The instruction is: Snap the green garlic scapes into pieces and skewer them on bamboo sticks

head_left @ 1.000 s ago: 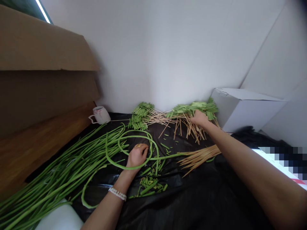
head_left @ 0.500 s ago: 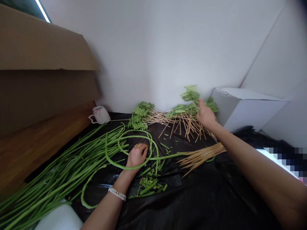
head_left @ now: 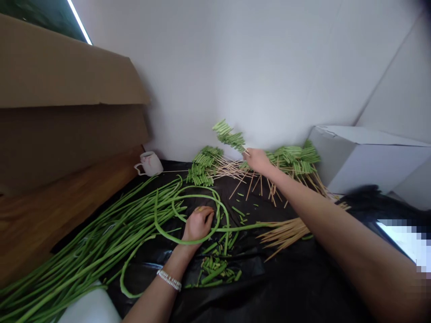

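My right hand (head_left: 257, 160) grips thin sticks that bear rows of short green stem pieces (head_left: 229, 135), raised in front of the wall. Behind and beside it lie more skewered green pieces (head_left: 292, 154), with another pile (head_left: 204, 167) to the left. My left hand (head_left: 198, 223), with a beaded bracelet on the wrist, is closed inside a loop of long green stem (head_left: 158, 220); what its fingers hold, if anything, is hidden. Loose cut pieces (head_left: 215, 271) lie just right of it. Bare wooden sticks (head_left: 286, 235) lie in a bundle under my right forearm.
Long green stems (head_left: 111, 240) spread across the left of the black sheet (head_left: 249, 300). A white mug (head_left: 150, 164) stands at the back left beside a cardboard box (head_left: 67, 76). At the back right is a white box (head_left: 367, 157); a pale container (head_left: 90, 307) shows at the bottom left.
My right hand has moved left from the right pile, carrying the skewered green pieces toward the left pile. My left hand stays closed inside the stem loop. The view has shifted slightly.
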`<action>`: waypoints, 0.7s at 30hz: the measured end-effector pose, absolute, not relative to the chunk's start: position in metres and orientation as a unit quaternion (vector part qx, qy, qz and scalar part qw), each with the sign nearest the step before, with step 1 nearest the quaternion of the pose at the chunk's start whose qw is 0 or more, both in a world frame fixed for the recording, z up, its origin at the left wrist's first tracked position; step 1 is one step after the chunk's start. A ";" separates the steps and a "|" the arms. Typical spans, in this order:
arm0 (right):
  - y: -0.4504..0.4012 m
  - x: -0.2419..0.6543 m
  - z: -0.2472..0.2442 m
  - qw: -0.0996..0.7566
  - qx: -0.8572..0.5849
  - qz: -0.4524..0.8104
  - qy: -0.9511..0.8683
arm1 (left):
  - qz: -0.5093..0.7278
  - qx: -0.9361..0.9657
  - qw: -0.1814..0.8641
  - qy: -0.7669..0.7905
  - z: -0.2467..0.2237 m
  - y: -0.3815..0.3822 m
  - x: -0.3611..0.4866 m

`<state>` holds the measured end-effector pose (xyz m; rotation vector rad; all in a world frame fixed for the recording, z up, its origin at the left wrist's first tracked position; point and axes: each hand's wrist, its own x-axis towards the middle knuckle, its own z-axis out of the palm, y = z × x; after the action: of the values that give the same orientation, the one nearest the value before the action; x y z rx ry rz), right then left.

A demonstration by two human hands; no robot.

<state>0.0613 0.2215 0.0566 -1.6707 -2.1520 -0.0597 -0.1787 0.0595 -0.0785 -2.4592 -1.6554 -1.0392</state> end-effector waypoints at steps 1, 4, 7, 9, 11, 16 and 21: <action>0.228 0.047 0.055 0.209 -0.591 -0.014 -0.779 | -0.330 -0.783 0.003 -0.528 -0.078 0.059 -0.178; 0.250 0.011 0.044 0.213 -0.575 0.004 -0.790 | -0.334 -0.780 0.004 -0.529 -0.077 0.057 -0.178; 0.269 -0.013 0.026 0.209 -0.566 0.020 -0.797 | -0.340 -0.773 -0.006 -0.535 -0.076 0.055 -0.176; 0.278 -0.023 0.012 0.199 -0.562 0.030 -0.802 | -0.342 -0.770 -0.014 -0.539 -0.076 0.054 -0.176; 0.284 -0.031 -0.002 0.185 -0.565 0.036 -0.803 | -0.345 -0.768 -0.019 -0.540 -0.076 0.053 -0.175; 0.296 -0.049 -0.017 0.164 -0.580 0.047 -0.797 | -0.342 -0.766 -0.018 -0.544 -0.075 0.051 -0.174; 0.308 -0.062 -0.012 0.162 -0.590 0.071 -0.787 | -0.347 -0.759 -0.024 -0.551 -0.075 0.050 -0.173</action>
<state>-0.0617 0.3085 -0.0120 -1.6849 -2.2466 0.2025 -0.1730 0.0500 -0.0754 -2.4205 -1.7582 -1.1068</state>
